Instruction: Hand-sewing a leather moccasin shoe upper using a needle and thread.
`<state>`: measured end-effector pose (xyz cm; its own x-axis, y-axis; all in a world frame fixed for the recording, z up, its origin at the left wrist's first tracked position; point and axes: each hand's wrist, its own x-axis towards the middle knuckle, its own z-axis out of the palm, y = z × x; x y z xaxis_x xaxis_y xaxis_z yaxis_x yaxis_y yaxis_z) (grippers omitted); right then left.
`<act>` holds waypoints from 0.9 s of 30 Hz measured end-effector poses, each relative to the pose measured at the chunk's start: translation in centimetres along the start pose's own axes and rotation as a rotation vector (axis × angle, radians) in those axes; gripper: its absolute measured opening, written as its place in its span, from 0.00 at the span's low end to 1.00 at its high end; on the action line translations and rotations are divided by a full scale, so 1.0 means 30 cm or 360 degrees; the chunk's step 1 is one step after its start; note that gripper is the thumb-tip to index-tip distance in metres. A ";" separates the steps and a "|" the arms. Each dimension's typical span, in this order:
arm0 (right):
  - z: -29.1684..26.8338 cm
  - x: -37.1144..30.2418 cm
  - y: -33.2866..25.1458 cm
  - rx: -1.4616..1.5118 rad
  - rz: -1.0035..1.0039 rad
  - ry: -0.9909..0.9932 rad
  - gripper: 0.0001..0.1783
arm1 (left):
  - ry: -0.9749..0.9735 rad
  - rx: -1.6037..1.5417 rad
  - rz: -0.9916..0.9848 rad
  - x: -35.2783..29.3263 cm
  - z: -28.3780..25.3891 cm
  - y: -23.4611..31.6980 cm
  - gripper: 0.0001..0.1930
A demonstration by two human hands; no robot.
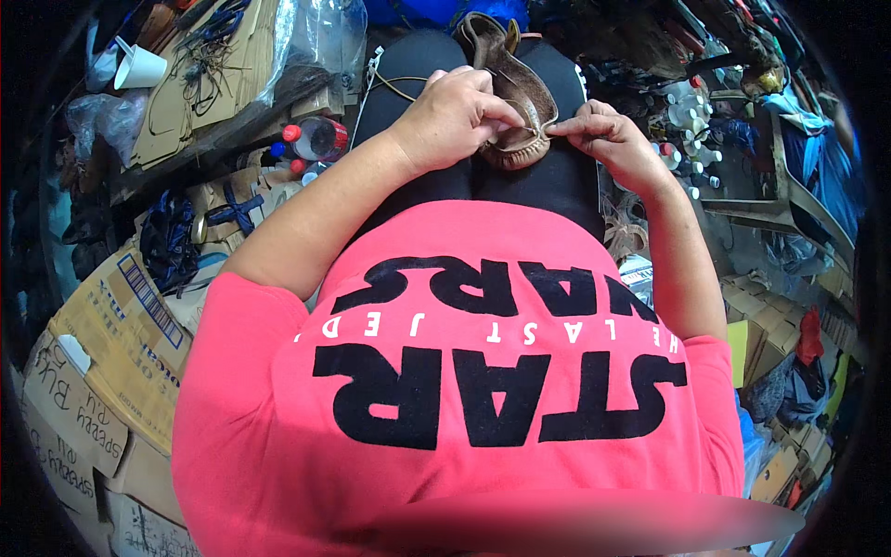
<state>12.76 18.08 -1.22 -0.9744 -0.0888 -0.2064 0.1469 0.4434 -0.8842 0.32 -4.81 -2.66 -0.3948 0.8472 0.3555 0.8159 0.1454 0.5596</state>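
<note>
A brown leather shoe upper [522, 93], shaped like a moccasin with a puckered toe seam, rests on my dark-clad thighs with its toe toward me. My left hand [457, 113] is at its left side, thumb and fingers bent together over the toe opening. Whatever those fingertips pinch is too small to make out. On the other side, my right hand [613, 141] pinches at the upper's right edge, beside the toe seam; a fine thread may be there, but I cannot tell. A thin yellowish cord [393, 89] lies over my left thigh beside the left hand.
Flattened cardboard [209, 93] and a white cup [139, 67] lie at the far left. A clear bottle with a red cap [317, 139] sits nearer my left knee. Several small white bottles [689, 116] stand at the right. Cardboard boxes [121, 320] fill the near left.
</note>
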 end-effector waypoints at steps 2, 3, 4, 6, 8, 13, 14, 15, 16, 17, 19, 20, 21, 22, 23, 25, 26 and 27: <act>0.000 0.002 0.001 0.0035 -0.0008 -0.0017 0.21 | -0.0098 -0.0130 -0.0031 0.009 0.006 -0.006 0.09; -0.002 0.005 0.008 0.0070 -0.0019 -0.0052 0.22 | -0.0096 -0.0130 -0.0034 0.013 0.012 -0.013 0.09; -0.004 0.008 0.015 0.0106 -0.0032 -0.0083 0.22 | -0.0122 -0.0224 -0.0046 0.021 0.019 -0.021 0.08; -0.011 0.020 0.032 0.0069 -0.0034 -0.0104 0.20 | -0.0146 -0.0316 -0.0058 0.042 0.030 -0.038 0.08; -0.014 0.032 0.030 0.0030 -0.0039 -0.0128 0.18 | -0.0311 -0.0471 -0.0071 0.070 0.039 -0.053 0.08; -0.005 0.008 0.024 -0.0053 -0.0094 -0.0061 0.17 | -0.0090 -0.0129 0.0228 0.061 0.000 -0.007 0.06; 0.009 -0.008 0.005 -0.0050 -0.0096 -0.0062 0.17 | -0.0008 -0.0018 0.0227 0.034 -0.010 0.017 0.08; 0.025 -0.022 -0.021 0.0001 -0.0015 0.0021 0.16 | 0.0027 -0.0021 0.0136 0.012 -0.016 0.029 0.08; 0.038 -0.033 -0.040 0.0050 0.0068 0.0108 0.16 | 0.0063 -0.0025 0.0050 -0.003 -0.018 0.036 0.08; 0.047 -0.038 -0.041 0.0165 0.0103 0.0146 0.15 | 0.0061 -0.0026 0.0050 -0.009 -0.012 0.038 0.08; 0.056 -0.031 -0.037 0.0307 0.0209 0.0135 0.15 | -0.0054 -0.0323 -0.0409 -0.013 0.004 0.043 0.09; 0.058 -0.027 -0.035 0.0448 0.0313 0.0122 0.14 | -0.0054 -0.0323 -0.0404 -0.007 0.011 0.046 0.09; 0.061 -0.025 -0.032 0.0447 0.0312 0.0126 0.14 | -0.0098 -0.0376 -0.0504 0.004 0.018 0.051 0.09; 0.065 -0.020 -0.028 0.0507 0.0310 0.0145 0.13 | -0.0141 -0.0427 -0.0606 0.013 0.027 0.052 0.08; 0.067 -0.015 -0.027 0.0566 0.0308 0.0164 0.12 | -0.0156 -0.0513 -0.0654 0.019 0.037 0.053 0.08; 0.065 -0.001 -0.025 0.0506 0.0308 0.0160 0.11 | -0.0210 -0.0553 -0.0707 0.037 0.043 0.058 0.07; 0.065 0.005 -0.025 0.0448 0.0313 0.0156 0.10 | -0.0265 -0.0596 -0.0761 0.044 0.044 0.062 0.07; 0.063 0.012 -0.028 0.0448 0.0311 0.0157 0.10 | -0.0254 -0.0694 -0.0763 0.044 0.058 0.050 0.07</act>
<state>12.62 15.99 -1.32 -0.9330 0.0663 -0.3537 0.3599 0.1789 -0.9157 1.77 -2.59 -2.65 -0.5764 0.8104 -0.1044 0.3067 0.3330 0.8917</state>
